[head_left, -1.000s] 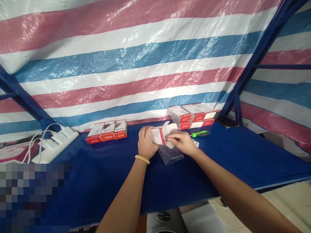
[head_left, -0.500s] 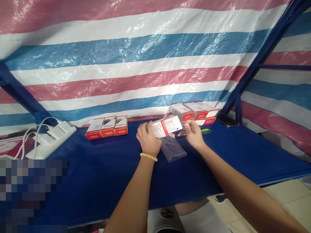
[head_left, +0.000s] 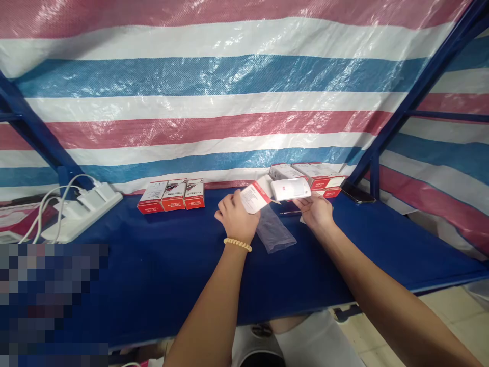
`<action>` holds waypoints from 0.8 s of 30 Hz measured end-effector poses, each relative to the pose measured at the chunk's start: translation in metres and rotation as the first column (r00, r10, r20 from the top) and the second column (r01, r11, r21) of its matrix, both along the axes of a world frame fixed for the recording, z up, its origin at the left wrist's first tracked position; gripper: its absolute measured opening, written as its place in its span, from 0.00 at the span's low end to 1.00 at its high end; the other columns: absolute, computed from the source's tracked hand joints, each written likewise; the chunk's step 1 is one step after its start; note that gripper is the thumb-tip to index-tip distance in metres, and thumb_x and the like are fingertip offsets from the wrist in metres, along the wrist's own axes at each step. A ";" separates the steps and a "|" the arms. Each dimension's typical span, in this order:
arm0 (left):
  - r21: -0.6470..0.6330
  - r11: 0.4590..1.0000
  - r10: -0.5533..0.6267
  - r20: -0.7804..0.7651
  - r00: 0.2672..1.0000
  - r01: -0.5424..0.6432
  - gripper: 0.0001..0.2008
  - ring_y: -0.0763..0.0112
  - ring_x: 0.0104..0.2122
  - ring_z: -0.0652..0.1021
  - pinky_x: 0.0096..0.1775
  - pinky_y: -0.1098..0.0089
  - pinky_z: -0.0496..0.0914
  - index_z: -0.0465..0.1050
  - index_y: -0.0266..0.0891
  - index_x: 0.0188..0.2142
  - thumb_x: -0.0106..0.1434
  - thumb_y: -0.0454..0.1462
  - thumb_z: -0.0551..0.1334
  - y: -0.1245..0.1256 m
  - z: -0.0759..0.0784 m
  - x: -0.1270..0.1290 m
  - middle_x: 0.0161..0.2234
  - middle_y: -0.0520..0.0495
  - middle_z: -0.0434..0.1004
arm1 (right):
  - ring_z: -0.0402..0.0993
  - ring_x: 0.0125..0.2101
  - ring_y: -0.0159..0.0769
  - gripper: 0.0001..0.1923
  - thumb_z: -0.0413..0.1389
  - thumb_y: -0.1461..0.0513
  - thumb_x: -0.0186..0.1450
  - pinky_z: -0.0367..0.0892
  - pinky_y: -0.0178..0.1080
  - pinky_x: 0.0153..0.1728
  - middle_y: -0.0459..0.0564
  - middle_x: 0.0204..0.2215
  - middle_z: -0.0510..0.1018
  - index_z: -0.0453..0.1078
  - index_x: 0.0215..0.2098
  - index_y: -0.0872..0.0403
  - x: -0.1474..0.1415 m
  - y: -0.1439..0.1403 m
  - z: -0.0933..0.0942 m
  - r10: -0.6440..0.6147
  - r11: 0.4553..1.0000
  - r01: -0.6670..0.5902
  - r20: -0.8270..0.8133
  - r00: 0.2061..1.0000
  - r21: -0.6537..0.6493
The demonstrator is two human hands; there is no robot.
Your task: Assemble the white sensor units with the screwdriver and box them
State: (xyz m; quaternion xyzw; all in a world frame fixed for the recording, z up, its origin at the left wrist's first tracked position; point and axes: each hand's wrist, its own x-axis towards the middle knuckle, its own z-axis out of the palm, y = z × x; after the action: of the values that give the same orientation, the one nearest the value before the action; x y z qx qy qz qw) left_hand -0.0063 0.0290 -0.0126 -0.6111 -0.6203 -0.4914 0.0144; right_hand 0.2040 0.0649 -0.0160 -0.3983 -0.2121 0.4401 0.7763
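My left hand (head_left: 236,220) grips a small red-and-white carton (head_left: 255,196) with its end flap open, held above the blue table (head_left: 153,265). My right hand (head_left: 316,211) holds a white, rounded plastic device (head_left: 291,189) just to the right of the carton's open end, fully outside it. A clear plastic bag (head_left: 275,235) lies flat on the table below and between both hands. A dark thin tool (head_left: 289,213) lies by my right hand, partly hidden.
Three red-and-white boxes (head_left: 171,195) stand in a row at the back left. A stack of the same boxes (head_left: 313,176) sits at the back right, beside a dark phone (head_left: 354,193). A white power strip with cables (head_left: 82,211) lies at far left. Blue frame posts (head_left: 369,163) flank the table.
The white device has come out of the carton and moved right in my right hand. Both hands have risen slightly from the table. The green-handled tool is now hidden behind my right hand.
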 end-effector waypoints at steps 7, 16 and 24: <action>-0.067 0.969 0.245 0.359 0.901 -0.237 0.41 0.42 0.52 0.72 0.49 0.45 0.67 0.54 0.36 0.56 0.49 0.50 0.69 0.021 -0.007 -0.042 0.51 0.30 0.67 | 0.79 0.27 0.34 0.08 0.49 0.70 0.60 0.78 0.40 0.29 0.45 0.24 0.79 0.66 0.31 0.54 0.024 0.011 -0.002 -0.014 0.996 0.008 -0.067 0.998 -0.083; 0.088 0.874 0.438 0.289 0.852 -0.479 0.49 0.35 0.55 0.64 0.49 0.36 0.61 0.52 0.35 0.56 0.43 0.53 0.71 0.025 -0.008 -0.048 0.55 0.26 0.59 | 0.73 0.22 0.32 0.06 0.59 0.62 0.56 0.72 0.37 0.22 0.45 0.21 0.75 0.66 0.27 0.54 -0.003 0.001 -0.004 0.215 0.974 -0.211 0.051 0.975 -0.078; 0.063 0.958 -0.266 -0.161 0.950 0.279 0.32 0.53 0.46 0.74 0.49 0.55 0.68 0.64 0.37 0.50 0.49 0.47 0.69 -0.023 0.003 0.021 0.45 0.39 0.73 | 0.63 0.18 0.29 0.18 0.64 0.52 0.50 0.63 0.33 0.17 0.38 0.18 0.65 0.61 0.27 0.51 -0.025 -0.015 0.006 0.255 0.966 -0.256 0.215 0.943 -0.022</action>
State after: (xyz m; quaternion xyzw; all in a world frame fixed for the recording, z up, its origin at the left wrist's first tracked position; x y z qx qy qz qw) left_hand 0.0149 0.0056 -0.0091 -0.7253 -0.5054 -0.4669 0.0194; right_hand 0.1794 0.0497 -0.0096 -0.4106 -0.3461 0.4905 0.6863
